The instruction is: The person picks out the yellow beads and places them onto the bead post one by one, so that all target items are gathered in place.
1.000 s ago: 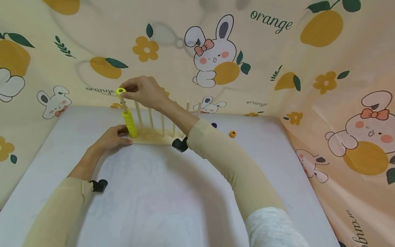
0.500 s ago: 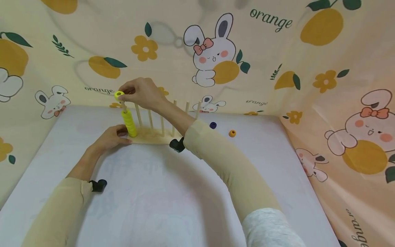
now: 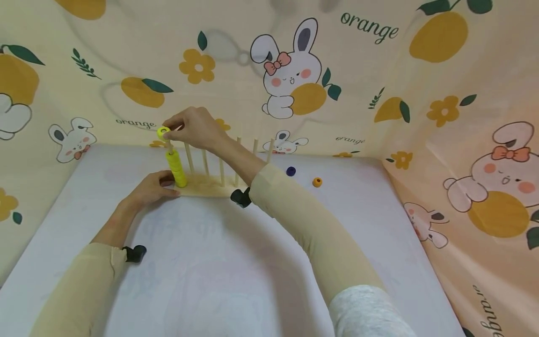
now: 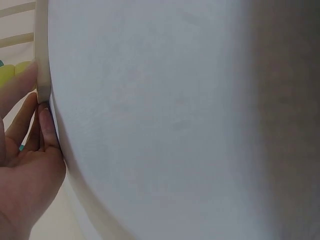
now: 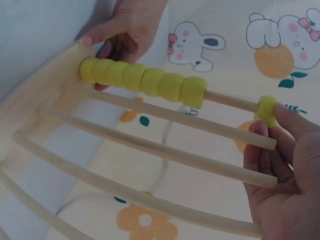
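A wooden peg rack stands at the back left of the table, with several upright pegs. On its leftmost peg a stack of yellow beads rises from the base. My right hand pinches another yellow bead between thumb and fingers at the top of that peg; how far the peg enters its hole cannot be told. My left hand grips the left end of the rack's base, thumb in front and fingers behind. In the left wrist view, the base lies against the fingers.
A purple bead and an orange bead lie on the white tabletop to the right of the rack. Patterned cloth hangs close behind the rack. The bare pegs stand beside my right hand.
My right hand has brought the yellow bead slightly down at the peg's top. The right forearm has shifted a little left, uncovering the purple bead. My left hand stays on the base.
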`<state>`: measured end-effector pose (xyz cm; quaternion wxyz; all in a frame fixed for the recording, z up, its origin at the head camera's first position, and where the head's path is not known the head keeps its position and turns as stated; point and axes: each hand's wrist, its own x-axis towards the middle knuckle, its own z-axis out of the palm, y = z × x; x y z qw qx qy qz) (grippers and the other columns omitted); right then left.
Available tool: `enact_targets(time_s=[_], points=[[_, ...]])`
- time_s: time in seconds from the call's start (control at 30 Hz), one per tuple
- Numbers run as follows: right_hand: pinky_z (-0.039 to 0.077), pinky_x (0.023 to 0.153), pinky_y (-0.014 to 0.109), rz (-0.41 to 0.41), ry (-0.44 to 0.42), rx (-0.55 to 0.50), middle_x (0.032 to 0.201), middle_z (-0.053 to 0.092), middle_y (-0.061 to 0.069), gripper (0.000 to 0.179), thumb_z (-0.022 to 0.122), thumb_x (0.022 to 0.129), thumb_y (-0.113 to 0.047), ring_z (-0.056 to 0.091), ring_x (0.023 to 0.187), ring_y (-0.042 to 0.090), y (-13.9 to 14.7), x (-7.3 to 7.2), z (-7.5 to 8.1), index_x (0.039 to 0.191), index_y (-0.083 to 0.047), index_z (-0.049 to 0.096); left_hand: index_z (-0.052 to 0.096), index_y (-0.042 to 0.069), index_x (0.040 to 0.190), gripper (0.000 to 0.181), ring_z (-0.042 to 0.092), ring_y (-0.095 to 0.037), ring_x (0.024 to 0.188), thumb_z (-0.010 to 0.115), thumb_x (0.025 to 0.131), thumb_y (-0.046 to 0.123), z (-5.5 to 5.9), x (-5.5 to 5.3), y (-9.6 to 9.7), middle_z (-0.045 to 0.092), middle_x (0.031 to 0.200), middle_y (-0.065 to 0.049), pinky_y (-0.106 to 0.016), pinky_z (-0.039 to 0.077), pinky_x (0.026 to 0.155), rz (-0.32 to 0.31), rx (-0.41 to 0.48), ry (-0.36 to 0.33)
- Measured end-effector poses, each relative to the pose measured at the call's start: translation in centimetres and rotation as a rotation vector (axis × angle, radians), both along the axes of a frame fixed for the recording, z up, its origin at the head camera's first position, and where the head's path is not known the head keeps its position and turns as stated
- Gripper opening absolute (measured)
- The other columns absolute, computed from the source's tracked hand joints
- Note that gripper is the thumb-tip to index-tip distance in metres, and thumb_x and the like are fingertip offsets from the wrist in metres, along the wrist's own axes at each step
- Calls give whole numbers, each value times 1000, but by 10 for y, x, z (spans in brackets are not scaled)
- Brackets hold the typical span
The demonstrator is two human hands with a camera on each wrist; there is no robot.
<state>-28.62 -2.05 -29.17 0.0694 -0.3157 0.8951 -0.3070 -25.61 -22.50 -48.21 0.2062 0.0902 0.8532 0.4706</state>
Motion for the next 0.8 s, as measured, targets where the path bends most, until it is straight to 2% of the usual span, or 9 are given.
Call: enact_targets(time_s=[0.3,0.5,0.8], points=[[51,75,13,5,0,-12,111,74,-6,32,68,95,-30,65,90,2,2,0,-1,123,-14,72,27,-9,151,83,36,-44,139,76,88,15,-1,1,1,34,153,-29,-54,28,118,6,-4,-7],[50,81,12,5,7,-81,112,73,-6,32,64,97,-33,65,95,2,6,-1,1,123,-14,72,26,-9,152,84,34,-44,140,76,88,13,-1,-1,1,33,154,-29,-54,27,118,5,5,-2],[49,84,15,-72,-129,-257,103,72,-8,37,61,98,-43,64,100,5,19,-3,10,125,-20,69,24,-9,152,86,34,-43,141,76,88,11,-3,-1,-2,31,155,-28,-52,28,118,9,53,-13]])
